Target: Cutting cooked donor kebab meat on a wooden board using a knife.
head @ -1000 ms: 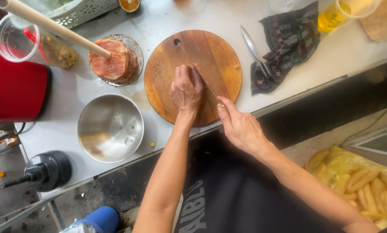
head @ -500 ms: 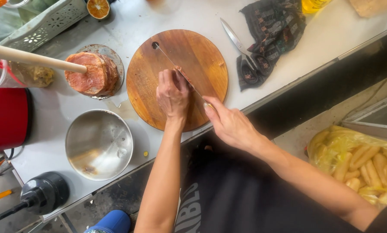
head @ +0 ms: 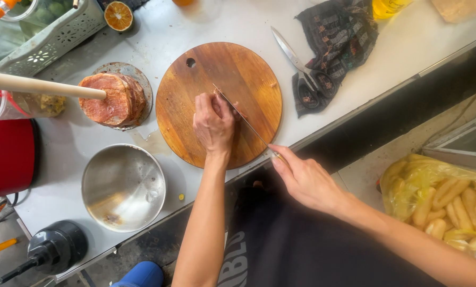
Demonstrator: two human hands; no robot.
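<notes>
The left hand has shifted toward the board's centre, now clenched over a small meat piece; the right hand grips the knife, blade laid against it.

The far half of the round cutting board lies bare. To its left, the stacked meat and a wooden handle crowd the way; the steel bowl blocks the near left. Scissors on a dark cloth hem the right side.
</notes>
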